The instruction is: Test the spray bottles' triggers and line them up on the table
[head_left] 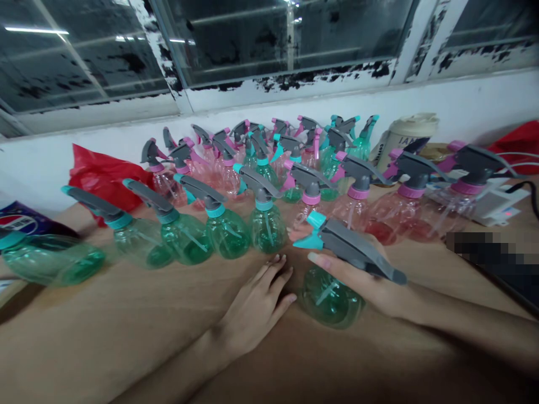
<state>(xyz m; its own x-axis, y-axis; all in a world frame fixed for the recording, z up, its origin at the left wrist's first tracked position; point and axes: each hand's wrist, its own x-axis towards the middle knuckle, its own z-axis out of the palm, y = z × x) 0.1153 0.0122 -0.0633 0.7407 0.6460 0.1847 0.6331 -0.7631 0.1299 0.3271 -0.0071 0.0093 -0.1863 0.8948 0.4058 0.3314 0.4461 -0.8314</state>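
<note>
My right hand (357, 275) is wrapped round the neck of a green spray bottle (328, 297) with a grey trigger head and a teal nozzle (311, 233); the bottle stands on the brown table (126, 342). Just left of that bottle, my left hand (256, 306) lies flat on the table with its fingers stretched out, holding nothing. Its fingertips reach toward a row of green spray bottles (227, 230) standing right behind them.
Several pink spray bottles (353, 207) and more green ones crowd the back of the table up to the white wall. A red bag (101, 174) lies at the back left, a cream tub (404, 140) and a white power strip (497, 205) at the right.
</note>
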